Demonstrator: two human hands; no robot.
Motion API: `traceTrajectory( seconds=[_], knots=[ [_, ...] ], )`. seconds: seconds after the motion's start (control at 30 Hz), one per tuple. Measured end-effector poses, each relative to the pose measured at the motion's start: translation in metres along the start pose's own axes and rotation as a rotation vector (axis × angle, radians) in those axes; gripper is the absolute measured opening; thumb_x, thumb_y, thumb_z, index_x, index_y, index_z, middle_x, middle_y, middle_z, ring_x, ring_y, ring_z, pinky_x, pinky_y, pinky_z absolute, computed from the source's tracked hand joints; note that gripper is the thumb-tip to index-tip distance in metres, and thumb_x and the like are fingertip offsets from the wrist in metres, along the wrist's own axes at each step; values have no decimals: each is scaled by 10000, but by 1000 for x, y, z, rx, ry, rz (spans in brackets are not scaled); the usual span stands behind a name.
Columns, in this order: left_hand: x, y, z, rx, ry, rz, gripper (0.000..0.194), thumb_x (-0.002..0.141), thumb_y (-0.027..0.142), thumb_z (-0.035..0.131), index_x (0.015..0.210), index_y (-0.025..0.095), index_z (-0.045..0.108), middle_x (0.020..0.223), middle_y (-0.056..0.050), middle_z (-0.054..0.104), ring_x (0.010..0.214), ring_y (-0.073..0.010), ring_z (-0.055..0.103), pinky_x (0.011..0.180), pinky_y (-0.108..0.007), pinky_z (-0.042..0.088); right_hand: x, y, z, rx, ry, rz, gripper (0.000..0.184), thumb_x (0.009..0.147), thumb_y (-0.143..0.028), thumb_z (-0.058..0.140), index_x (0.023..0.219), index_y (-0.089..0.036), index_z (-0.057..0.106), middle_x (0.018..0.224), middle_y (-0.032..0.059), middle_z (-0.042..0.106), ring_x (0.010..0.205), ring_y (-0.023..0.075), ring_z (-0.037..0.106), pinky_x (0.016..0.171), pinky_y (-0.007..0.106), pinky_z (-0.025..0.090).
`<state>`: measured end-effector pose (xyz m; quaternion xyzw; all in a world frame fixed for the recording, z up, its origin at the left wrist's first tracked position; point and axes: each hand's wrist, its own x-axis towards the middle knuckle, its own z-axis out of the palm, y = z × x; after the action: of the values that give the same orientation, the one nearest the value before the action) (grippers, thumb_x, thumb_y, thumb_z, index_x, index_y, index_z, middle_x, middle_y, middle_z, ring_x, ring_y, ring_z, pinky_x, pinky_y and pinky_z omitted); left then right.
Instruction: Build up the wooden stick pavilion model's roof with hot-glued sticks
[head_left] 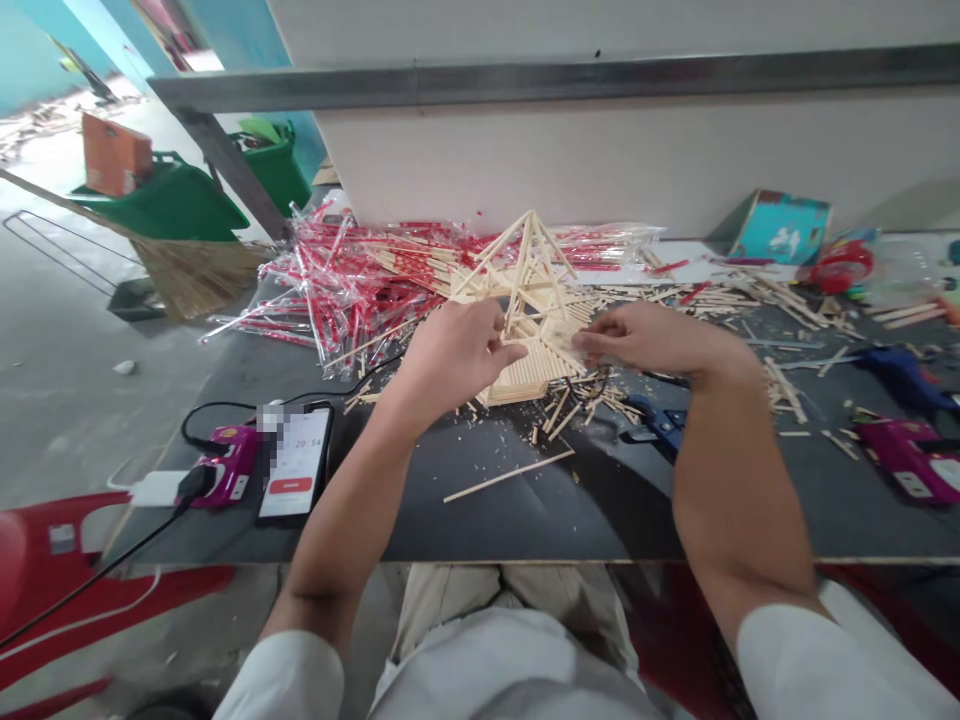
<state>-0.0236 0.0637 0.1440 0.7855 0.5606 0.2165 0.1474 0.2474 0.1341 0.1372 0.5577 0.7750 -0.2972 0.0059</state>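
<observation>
While hands (463,348) flank it, stick model (528,365) between

Dark counter (465,535) set against pale wall (600,160), grey rail (525,85) running across; grey floor (45,410), red chair (37,550) at left; turquoise wall (236,45) beyond, far left brightly lit

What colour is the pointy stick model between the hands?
The stick model is pale tan, best seen in the head view.

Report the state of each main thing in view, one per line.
Stick model: standing, peaked
Left hand: fingers curled, at the model; grip unclear
Right hand: fingers bent, at the model's side; grip unclear
Phone: face up, screen lit
Power strip beside phone: plugs inserted
Lone front stick: lying flat
Plastic packets: heaped
</observation>
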Motion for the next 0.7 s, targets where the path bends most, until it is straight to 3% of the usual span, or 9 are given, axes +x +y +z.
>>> traceTrajectory(
  seconds=[0.2, 0.43, 0.7],
  knots=[
    [0, -5, 0, -150, -65, 45, 236, 885, 386, 765, 982, 177, 712, 941, -65, 815, 864, -221, 745, 740, -337, 506, 7, 7, 2, 40, 27, -95, 611, 883, -798, 583, 842, -220, 777, 735, 47, 734, 578, 181, 610, 593, 359, 458],
    [0, 0, -1, -84, -50, 31, 222, 939, 392, 687, 899, 191, 772, 857, -47, 803, 818, -209, 729, 739, -350, 492, 7, 7, 2, 29, 32, -87, 601, 882, -785, 602, 886, -211, 780, 778, 52, 761, 583, 180, 630, 608, 356, 457],
    [0, -1, -1, -7, -85, 39, 245, 948, 407, 660, 935, 205, 798, 866, -55, 803, 810, -211, 720, 748, -351, 482, 7, 6, 0, -29, 32, -112, 671, 886, -830, 543, 844, -201, 775, 798, 72, 776, 610, 191, 639, 638, 360, 448]
  ],
)
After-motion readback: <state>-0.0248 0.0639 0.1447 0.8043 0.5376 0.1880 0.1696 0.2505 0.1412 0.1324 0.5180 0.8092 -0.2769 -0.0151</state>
